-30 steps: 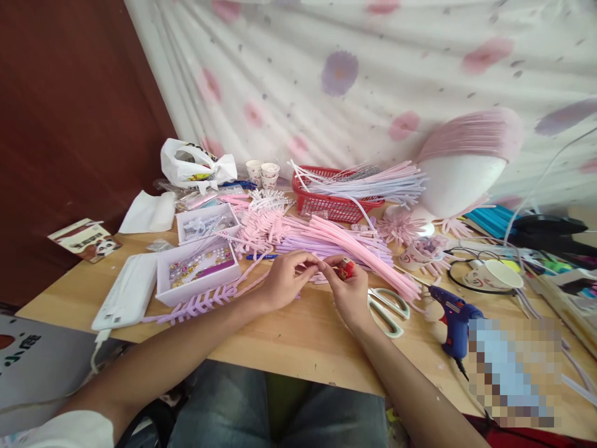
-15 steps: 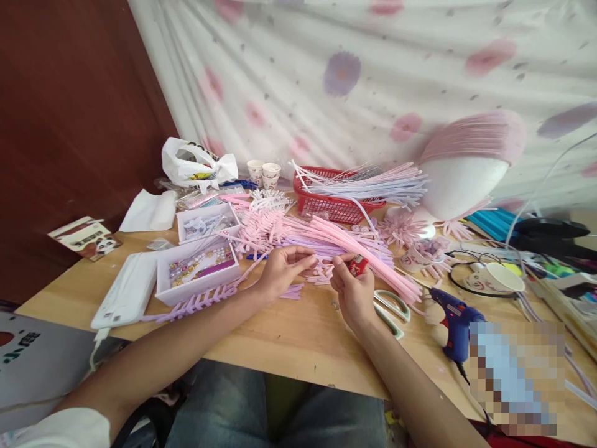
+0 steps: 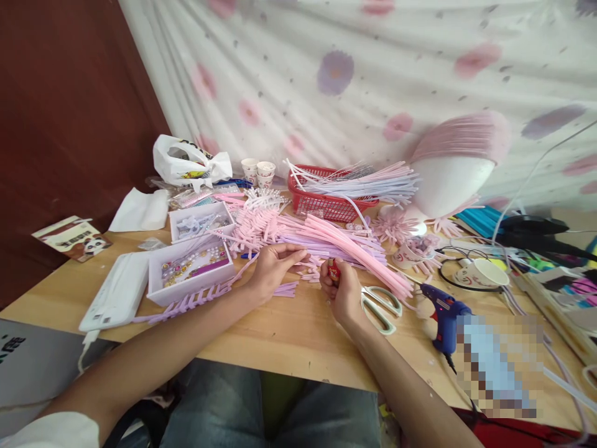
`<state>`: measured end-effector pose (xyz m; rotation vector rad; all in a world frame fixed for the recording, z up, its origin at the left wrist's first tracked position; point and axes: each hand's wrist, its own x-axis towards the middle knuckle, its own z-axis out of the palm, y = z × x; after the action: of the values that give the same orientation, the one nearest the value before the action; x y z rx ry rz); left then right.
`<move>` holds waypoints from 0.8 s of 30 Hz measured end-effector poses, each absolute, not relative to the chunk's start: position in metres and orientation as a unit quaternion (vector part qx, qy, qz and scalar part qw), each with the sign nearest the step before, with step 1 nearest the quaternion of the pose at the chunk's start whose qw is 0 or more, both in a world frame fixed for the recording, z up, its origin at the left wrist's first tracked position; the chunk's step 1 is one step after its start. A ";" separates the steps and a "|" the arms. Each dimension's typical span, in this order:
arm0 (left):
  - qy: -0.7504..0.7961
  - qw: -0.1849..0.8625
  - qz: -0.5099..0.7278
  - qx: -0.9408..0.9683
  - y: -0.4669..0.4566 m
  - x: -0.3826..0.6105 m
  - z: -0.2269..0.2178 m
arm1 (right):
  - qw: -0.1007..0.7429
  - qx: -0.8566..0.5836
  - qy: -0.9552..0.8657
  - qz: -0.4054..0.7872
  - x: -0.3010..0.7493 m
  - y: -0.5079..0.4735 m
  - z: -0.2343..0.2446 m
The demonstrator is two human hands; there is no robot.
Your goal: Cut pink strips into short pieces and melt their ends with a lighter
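Observation:
My left hand (image 3: 274,269) is closed in a pinch, thumb against forefinger. What sits between the fingertips is too small to make out. Facing it across a short gap, my right hand (image 3: 346,294) is wrapped around a small red lighter (image 3: 333,272), thumb near its top. Behind both hands lie pink pipe cleaners (image 3: 359,254) and purple pipe cleaners (image 3: 333,247). Short purple pieces (image 3: 285,290) rest on the table by my left hand. Scissors (image 3: 380,311) with pale handles lie just right of my right hand.
A blue glue gun (image 3: 448,316) stands at the right with its cord. White boxes of beads (image 3: 161,286) sit at the left beside a white power bank (image 3: 116,289). Behind are a red basket (image 3: 321,206) of pipe cleaners and a white head form (image 3: 450,183).
My right hand has turned, with the thumb now over the lighter's top and the lighter more upright. My left hand keeps its pinch. The view has shifted slightly.

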<state>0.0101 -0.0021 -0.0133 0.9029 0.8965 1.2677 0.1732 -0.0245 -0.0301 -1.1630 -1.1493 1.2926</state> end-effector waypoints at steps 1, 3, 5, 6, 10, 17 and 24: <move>0.390 0.623 0.553 0.393 -0.003 0.010 -0.013 | 0.504 -0.479 -0.451 0.560 0.172 -0.025 -0.028; 0.391 0.623 0.552 0.394 -0.004 0.011 -0.012 | 0.504 -0.476 -0.423 0.584 0.171 -0.027 -0.024; 0.390 0.625 0.549 0.393 -0.005 0.011 -0.011 | 0.507 -0.475 -0.414 0.589 0.170 -0.028 -0.022; 0.390 0.627 0.549 0.392 -0.005 0.011 -0.011 | 0.510 -0.474 -0.410 0.589 0.170 -0.028 -0.021; 0.393 0.626 0.547 0.394 -0.006 0.010 -0.010 | 0.516 -0.476 -0.412 0.582 0.171 -0.027 -0.022; 0.391 0.627 0.545 0.397 -0.006 0.011 -0.009 | 0.517 -0.469 -0.436 0.568 0.173 -0.025 -0.025; 0.391 0.623 0.545 0.402 -0.005 0.010 -0.011 | 0.514 -0.462 -0.459 0.558 0.175 -0.024 -0.031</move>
<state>0.0097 -0.0054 -0.0109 0.9233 0.8986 1.2528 0.1754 -0.0242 -0.0306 -1.1104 -1.1047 1.3425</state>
